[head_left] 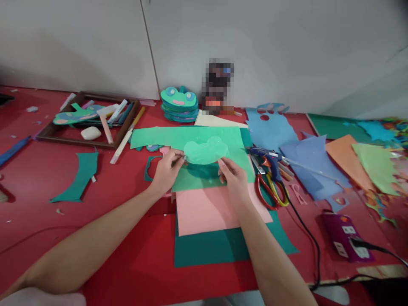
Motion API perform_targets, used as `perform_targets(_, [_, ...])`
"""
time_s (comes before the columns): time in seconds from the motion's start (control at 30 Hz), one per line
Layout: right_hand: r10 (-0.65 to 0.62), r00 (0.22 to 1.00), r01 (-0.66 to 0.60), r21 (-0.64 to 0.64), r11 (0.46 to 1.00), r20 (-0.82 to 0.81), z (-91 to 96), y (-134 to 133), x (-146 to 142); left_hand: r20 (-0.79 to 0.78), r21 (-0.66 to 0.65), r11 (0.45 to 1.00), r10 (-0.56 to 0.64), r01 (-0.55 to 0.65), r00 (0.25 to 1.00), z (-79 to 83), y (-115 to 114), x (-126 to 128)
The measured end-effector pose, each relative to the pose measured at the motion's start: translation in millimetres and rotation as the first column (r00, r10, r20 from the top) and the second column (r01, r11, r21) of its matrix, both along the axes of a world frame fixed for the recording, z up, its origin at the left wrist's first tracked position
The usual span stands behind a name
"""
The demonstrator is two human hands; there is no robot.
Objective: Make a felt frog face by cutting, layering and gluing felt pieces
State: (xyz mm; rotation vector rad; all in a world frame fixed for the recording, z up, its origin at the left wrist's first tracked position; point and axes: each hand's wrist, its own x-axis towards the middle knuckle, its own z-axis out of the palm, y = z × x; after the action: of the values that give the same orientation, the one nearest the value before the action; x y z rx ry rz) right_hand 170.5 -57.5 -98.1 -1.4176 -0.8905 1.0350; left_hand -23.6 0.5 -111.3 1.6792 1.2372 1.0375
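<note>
My left hand (166,170) pinches the left end of a light green frog-head cutout (205,151). The fingers of my right hand (234,176) close on its lower right edge. The cutout is held up over a dark green piece (204,172) whose outline is partly hidden. Under both lie a light green sheet (153,137), a pink sheet (207,210) and a dark green sheet (210,250). Behind them, finished frog faces (179,102) with blue eyes and pink mouths are stacked against the wall.
To the right lie scissors (267,195) and a blue glue gun (269,157) with a trailing cord, a purple power box (346,236) and blue sheets (312,165). A wooden tray (119,142) of markers stands at left, near a dark green scrap (79,178). A pixelated object (218,85) leans on the wall.
</note>
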Motion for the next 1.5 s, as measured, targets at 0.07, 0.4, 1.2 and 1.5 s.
perform_targets(0.07, [-0.006,1.000,0.006,-0.005,1.000,-0.023,1.0,0,0,0.005,-0.009,1.000,0.002,-0.002,1.000,0.8,0,0])
perform_targets(0.4, [-0.004,1.000,0.003,-0.015,1.000,-0.030,0.7,0,1,0.043,0.039,0.998,-0.054,0.053,0.998,-3.6,-2,1])
perform_targets(1.2, [-0.131,0.960,0.054,0.296,0.954,0.249,13.9,-10,-17,-0.236,0.688,0.704,-0.011,0.176,0.972,14.5,-29,-1])
perform_targets(1.5, [-0.152,0.958,0.070,0.316,0.946,0.244,12.2,-10,-17,-0.104,0.618,0.784,0.158,-0.061,0.982,10.4,-16,-3])
